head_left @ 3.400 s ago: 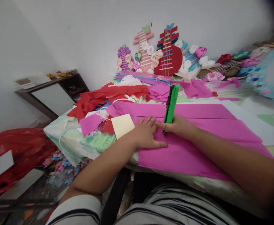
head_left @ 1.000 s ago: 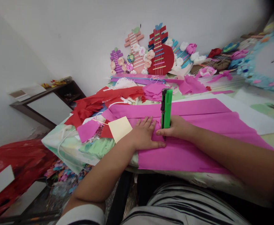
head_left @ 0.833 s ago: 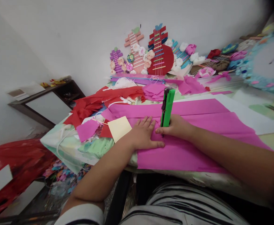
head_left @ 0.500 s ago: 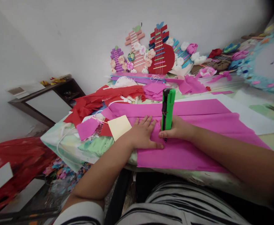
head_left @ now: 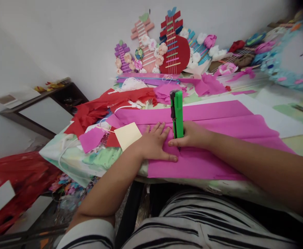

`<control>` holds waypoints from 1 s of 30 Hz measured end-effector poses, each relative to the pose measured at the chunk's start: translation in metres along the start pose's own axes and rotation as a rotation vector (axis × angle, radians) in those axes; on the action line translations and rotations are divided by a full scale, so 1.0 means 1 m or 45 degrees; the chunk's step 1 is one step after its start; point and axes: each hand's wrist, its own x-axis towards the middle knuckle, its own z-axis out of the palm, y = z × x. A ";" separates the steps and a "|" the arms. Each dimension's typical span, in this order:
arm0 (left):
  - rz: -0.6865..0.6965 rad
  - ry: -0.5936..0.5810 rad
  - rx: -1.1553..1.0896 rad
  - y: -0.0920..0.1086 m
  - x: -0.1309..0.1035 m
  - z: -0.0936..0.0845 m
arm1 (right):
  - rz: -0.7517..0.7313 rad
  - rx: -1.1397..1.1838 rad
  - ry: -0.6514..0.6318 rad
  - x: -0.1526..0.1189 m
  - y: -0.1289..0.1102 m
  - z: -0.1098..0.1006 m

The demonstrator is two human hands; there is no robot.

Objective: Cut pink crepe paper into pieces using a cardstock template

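A large magenta sheet (head_left: 244,128) with long creases lies along the near edge of the table. My left hand (head_left: 153,143) rests flat on its left part, fingers spread. Just to the right, my right hand (head_left: 190,136) is closed around a green and black tool (head_left: 177,112), perhaps a utility knife, held nearly upright. The tool's dark lower tip meets the magenta sheet beside my left thumb. A cream square of paper (head_left: 128,135) lies by my left wrist.
Crumpled red paper (head_left: 89,114) and a small magenta piece (head_left: 92,138) lie at the left. Behind stand a red instrument-shaped craft (head_left: 178,53) and a pink one (head_left: 147,45). White paper (head_left: 278,121) extends beneath the magenta sheet at the right.
The whole view has shifted slightly, with the table higher and farther left. The green tool leans differently, its top tilted more to the left. My left hand stays flat on the sheet.
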 end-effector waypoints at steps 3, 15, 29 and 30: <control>0.007 0.004 0.013 -0.001 0.001 0.001 | 0.022 0.008 -0.005 0.000 -0.001 0.000; 0.002 0.032 0.007 0.001 -0.001 0.000 | 0.134 0.016 0.088 0.002 0.000 -0.002; -0.001 0.055 -0.015 0.001 -0.005 -0.001 | 0.430 0.116 0.072 -0.017 -0.027 -0.001; 0.003 0.059 -0.009 0.001 -0.005 -0.001 | 0.431 0.140 0.110 -0.018 -0.022 0.001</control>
